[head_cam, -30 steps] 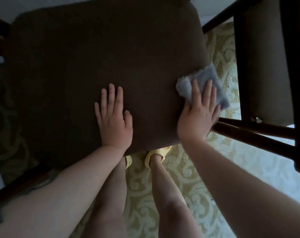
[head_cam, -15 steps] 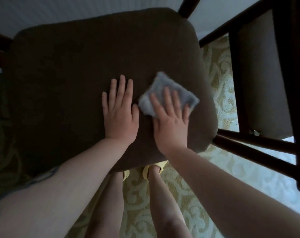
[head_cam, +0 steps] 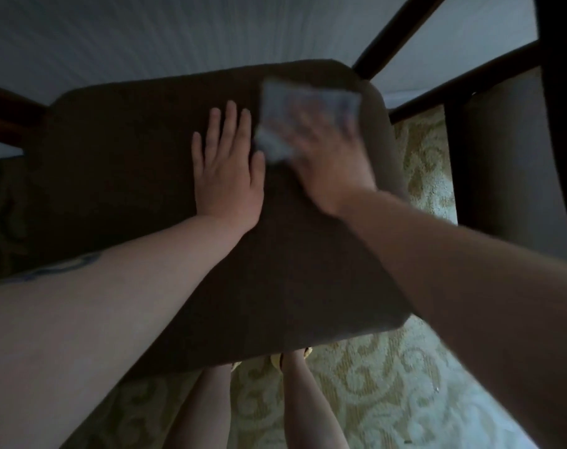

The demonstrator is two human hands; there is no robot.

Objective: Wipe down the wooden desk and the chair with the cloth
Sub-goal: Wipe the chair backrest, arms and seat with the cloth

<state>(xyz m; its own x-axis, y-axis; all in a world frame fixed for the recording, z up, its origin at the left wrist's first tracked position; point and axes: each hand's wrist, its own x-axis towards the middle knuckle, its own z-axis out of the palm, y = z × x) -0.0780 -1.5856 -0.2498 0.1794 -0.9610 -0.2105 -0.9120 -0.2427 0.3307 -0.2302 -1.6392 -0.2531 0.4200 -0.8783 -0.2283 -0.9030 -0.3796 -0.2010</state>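
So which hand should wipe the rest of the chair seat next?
The right hand, probably: it already presses the cloth on the chair seat. The left hand lies flat on the seat beside it, with no cloth.

Cloth [head_cam: 308, 115] on chair seat [head_cam: 130, 157]

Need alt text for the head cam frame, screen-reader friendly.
Seen from above, a person's right hand, motion-blurred, presses a grey cloth onto the far right corner of a dark brown chair seat. The left hand lies flat on the seat beside it, over patterned carpet.
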